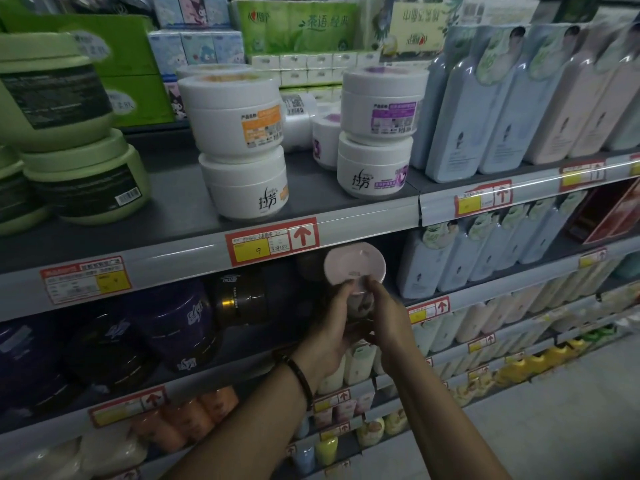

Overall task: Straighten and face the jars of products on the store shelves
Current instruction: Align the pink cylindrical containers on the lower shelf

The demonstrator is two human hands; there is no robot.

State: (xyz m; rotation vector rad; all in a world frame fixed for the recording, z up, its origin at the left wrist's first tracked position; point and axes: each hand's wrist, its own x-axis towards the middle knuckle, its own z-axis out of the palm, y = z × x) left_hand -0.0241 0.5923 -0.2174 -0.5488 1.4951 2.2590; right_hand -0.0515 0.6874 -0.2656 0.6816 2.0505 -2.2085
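Below grey shelf lip: both hands grip round pink-lidded jar

The pink-lidded jar has a pale, plain top. On the shelf above it, the orange-labelled jars and the purple-labelled jars to their right are white with black script. At far left, the tubs are pale green with black labels. The bottles at right are pale blue, then pink. The price tags are red and yellow on the grey shelf edge.
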